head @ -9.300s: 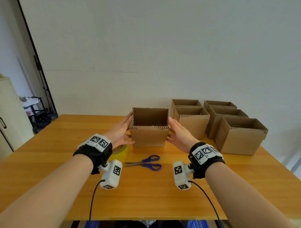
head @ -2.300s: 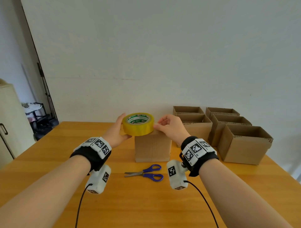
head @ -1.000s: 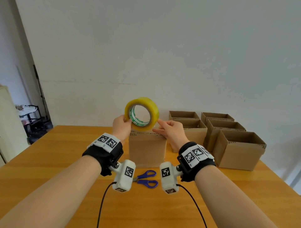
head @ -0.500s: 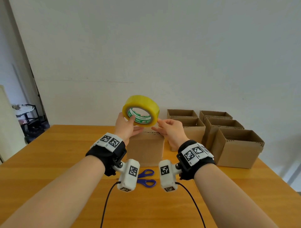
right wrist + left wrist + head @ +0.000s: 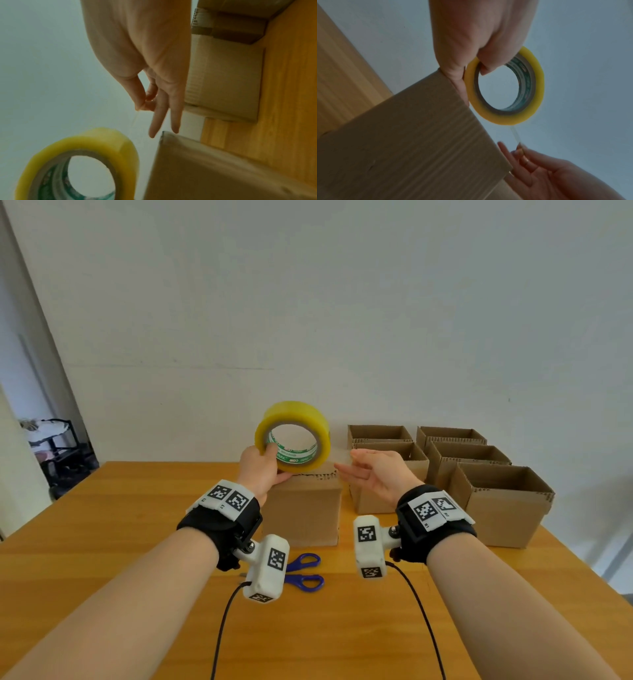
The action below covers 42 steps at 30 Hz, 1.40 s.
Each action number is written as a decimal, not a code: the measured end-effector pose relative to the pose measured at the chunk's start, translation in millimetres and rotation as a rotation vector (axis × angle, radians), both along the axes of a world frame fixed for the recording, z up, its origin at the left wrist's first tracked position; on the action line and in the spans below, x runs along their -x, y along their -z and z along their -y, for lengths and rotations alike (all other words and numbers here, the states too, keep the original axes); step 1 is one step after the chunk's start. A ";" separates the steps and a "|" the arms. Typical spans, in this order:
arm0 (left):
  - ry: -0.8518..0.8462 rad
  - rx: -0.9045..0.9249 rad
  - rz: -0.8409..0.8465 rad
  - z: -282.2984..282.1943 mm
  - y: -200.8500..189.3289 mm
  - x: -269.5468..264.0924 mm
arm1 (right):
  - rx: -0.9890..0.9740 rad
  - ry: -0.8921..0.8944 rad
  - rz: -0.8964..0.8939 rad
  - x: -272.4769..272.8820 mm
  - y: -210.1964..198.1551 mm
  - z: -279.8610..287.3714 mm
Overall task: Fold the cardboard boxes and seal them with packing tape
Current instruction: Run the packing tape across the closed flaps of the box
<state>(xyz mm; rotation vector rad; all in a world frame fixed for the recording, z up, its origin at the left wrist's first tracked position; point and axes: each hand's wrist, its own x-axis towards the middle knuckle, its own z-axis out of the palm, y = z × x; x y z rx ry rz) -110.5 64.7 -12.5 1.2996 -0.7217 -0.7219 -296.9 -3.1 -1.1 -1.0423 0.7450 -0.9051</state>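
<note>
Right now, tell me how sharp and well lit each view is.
Head view: bright, even, sharp; wide-angle bends the wall edges. Left wrist view: dim, bluish; the tape roll is fairly crisp, the cardboard box dark. Right wrist view: soft; roll and right hand blurred.

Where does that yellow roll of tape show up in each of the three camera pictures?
Head: tape roll centre, held up by the left hand above the near box.
Left wrist: right of centre, under the fingers.
Right wrist: bottom left corner.
Shared landmark: the near box's top edge beside the roll.
</note>
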 end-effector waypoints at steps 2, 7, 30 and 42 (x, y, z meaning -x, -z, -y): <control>-0.010 0.003 0.014 -0.2 -1.5 2.6 | 0.003 -0.005 -0.086 5.3 3.5 0.7; -0.037 -0.022 0.070 -5.7 -5.4 7.3 | -0.042 0.026 -0.075 3.8 5.9 1.1; -0.014 -0.016 0.154 -9.5 -1.9 6.8 | 0.114 0.215 -0.325 -25.8 40.0 16.4; -0.004 -0.029 0.160 -10.5 -5.1 8.7 | 0.206 0.227 -0.648 -38.3 64.3 10.6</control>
